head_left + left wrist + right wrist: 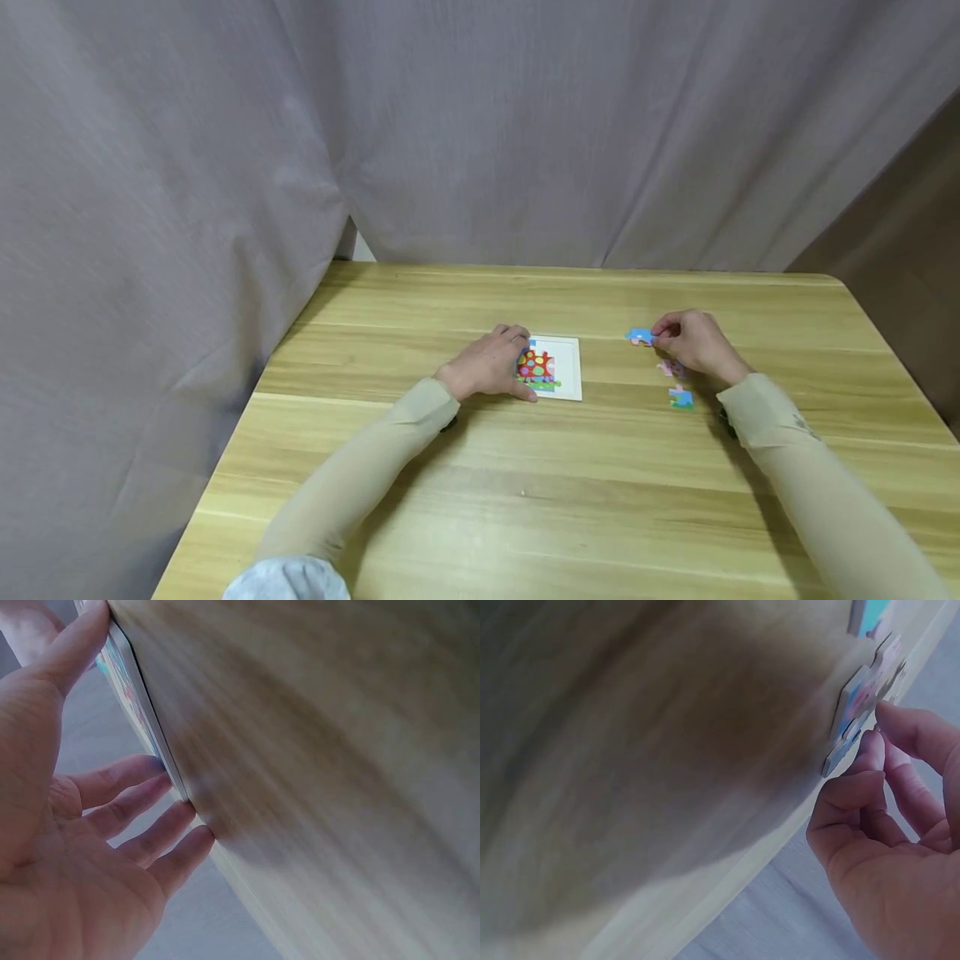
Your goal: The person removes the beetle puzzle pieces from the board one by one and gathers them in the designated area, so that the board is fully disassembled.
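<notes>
My left hand [491, 362] spans the left side of a white-framed puzzle board [569, 367], thumb at the near edge and fingers at the left and far edges. Inside the frame, joined pieces form a red shape with coloured dots [536, 365]. In the left wrist view the fingertips [204, 834] rest along the board's rim [154, 712]. To the right, my right hand [697, 343] pinches a blue puzzle piece [639, 335] at its right end between thumb and forefinger. The right wrist view shows thumb and forefinger meeting beside overlapping pieces [855, 697].
Near my right hand lie a pink and purple piece [667, 367] and a blue and green piece [681, 398]. The wooden table [525, 500] ends at a grey curtain [487, 133] behind and on the left.
</notes>
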### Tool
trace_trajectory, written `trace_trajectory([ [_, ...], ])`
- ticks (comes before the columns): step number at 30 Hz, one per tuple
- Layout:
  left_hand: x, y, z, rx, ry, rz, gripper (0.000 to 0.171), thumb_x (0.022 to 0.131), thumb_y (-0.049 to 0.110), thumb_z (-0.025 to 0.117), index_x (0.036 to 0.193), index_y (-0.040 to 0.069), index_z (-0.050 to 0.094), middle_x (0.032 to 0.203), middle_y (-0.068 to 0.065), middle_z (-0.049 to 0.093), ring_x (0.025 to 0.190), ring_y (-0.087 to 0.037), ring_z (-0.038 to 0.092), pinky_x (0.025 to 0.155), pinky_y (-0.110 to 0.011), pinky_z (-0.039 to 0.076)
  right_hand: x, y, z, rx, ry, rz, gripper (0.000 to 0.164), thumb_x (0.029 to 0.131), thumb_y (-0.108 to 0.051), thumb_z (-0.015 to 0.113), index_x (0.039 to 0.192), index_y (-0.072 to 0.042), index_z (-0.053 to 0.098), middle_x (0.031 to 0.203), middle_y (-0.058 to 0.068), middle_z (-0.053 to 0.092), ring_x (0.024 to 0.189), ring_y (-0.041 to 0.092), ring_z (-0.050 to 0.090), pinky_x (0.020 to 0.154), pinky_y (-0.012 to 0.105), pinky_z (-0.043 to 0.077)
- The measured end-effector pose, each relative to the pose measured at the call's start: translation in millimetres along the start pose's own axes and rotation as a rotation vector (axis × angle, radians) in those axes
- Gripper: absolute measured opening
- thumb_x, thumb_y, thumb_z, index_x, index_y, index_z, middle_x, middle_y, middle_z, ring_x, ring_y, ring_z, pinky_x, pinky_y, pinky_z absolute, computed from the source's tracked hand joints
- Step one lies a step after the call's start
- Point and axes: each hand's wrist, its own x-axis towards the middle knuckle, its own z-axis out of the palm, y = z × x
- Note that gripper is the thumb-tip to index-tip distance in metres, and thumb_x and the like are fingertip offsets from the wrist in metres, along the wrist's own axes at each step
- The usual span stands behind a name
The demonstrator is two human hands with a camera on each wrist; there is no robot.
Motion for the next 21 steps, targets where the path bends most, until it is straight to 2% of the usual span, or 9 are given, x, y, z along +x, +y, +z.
trace_trajectory([
  [21, 2.4, -0.8, 0.1, -0.017, 0.016, 0.012, 0.092, 0.084, 0.064, 0.088, 0.151, 0.006, 0.061, 0.168, -0.006, 0.048, 0.158, -0.031, 0.045, 0.128, -0.043, 0.048, 3.5, -0.4, -3.2, 0.045, -0.088, 0.047, 0.015, 0.102, -0.006, 0.068, 0.109, 0.006, 0.075, 0.092, 0.014, 0.072, 0.076, 0.017, 0.062, 0.066, 0.023, 0.050],
])
